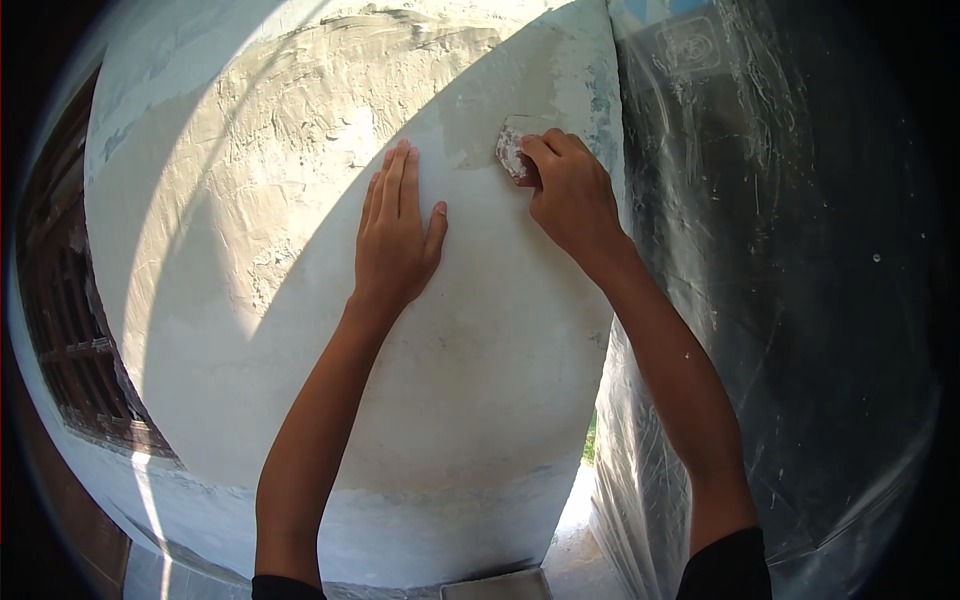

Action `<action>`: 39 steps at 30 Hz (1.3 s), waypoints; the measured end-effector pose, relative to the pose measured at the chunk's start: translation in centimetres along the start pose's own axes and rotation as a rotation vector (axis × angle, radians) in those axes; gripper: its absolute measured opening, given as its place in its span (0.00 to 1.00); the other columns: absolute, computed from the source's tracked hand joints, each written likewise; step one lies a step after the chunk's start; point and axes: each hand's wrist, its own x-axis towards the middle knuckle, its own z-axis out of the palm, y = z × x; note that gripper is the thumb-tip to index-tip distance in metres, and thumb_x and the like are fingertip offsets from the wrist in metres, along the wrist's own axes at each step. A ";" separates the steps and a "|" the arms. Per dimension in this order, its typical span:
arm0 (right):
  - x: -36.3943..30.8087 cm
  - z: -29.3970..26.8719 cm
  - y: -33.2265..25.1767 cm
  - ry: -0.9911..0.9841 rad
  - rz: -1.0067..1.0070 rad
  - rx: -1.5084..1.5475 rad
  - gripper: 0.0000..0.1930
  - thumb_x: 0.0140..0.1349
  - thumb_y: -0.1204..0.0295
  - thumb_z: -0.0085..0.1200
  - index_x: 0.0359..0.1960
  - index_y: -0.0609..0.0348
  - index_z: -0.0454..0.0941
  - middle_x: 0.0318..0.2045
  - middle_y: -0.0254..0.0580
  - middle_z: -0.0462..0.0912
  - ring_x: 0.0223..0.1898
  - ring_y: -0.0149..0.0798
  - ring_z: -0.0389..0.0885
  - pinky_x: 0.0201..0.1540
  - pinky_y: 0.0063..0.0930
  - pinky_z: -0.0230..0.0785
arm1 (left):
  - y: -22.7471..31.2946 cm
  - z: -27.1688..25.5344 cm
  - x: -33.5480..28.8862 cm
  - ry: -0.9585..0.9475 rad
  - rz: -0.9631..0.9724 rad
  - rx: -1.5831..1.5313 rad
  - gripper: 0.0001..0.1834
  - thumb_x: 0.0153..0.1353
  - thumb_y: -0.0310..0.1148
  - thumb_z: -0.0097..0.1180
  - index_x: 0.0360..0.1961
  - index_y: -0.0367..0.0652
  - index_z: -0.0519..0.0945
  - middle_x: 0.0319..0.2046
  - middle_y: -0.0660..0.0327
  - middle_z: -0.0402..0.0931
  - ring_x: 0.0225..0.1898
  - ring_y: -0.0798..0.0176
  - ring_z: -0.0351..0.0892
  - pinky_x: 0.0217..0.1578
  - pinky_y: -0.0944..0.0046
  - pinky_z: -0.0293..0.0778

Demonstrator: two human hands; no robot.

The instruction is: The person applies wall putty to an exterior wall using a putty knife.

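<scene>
My left hand (pixel 394 235) lies against the pale plastered wall (pixel 470 330), fingers stretched upward and thumb apart, holding nothing. Up and to the right, my right hand (pixel 575 190) is closed round a putty knife (pixel 513 150). White plaster cakes its blade, which is at the wall's surface; a small dark red part shows beneath my fingers, and the rest of the handle is hidden in my grip. A damp, darker patch of plaster (pixel 515 75) spreads just above the blade.
Bright sunlight falls on rough, ridged plaster (pixel 320 100) at the upper left. A dark wooden window with bars (pixel 75 310) is set into the wall at far left. Plastic sheeting (pixel 780 300) hangs along the right, beside the wall's edge. A flat tray-like thing (pixel 497 586) lies at the bottom.
</scene>
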 end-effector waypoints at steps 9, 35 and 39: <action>0.7 -0.5 0.4 -0.117 0.000 -0.059 0.14 0.52 0.86 0.57 0.41 0.63 0.84 0.37 0.45 0.82 0.41 0.50 0.82 0.46 0.41 0.76 | 0.1 0.7 -0.1 0.072 0.011 0.002 0.35 0.70 0.37 0.50 0.73 0.33 0.56 0.72 0.44 0.58 0.73 0.42 0.56 0.72 0.48 0.53; -10.4 1.5 -2.9 -0.001 -0.112 -0.066 0.09 0.52 0.82 0.58 0.37 0.67 0.81 0.37 0.43 0.80 0.40 0.41 0.81 0.40 0.33 0.76 | 0.5 0.0 0.0 0.006 -0.028 0.004 0.34 0.72 0.38 0.48 0.73 0.33 0.55 0.72 0.43 0.57 0.74 0.43 0.55 0.72 0.48 0.53; -14.5 1.2 -3.4 -0.003 -0.118 -0.039 0.11 0.55 0.80 0.60 0.41 0.68 0.82 0.42 0.45 0.82 0.45 0.43 0.82 0.46 0.35 0.78 | 0.9 -0.3 0.1 -0.002 -0.012 0.015 0.35 0.71 0.38 0.48 0.74 0.33 0.55 0.72 0.43 0.57 0.74 0.43 0.55 0.72 0.48 0.53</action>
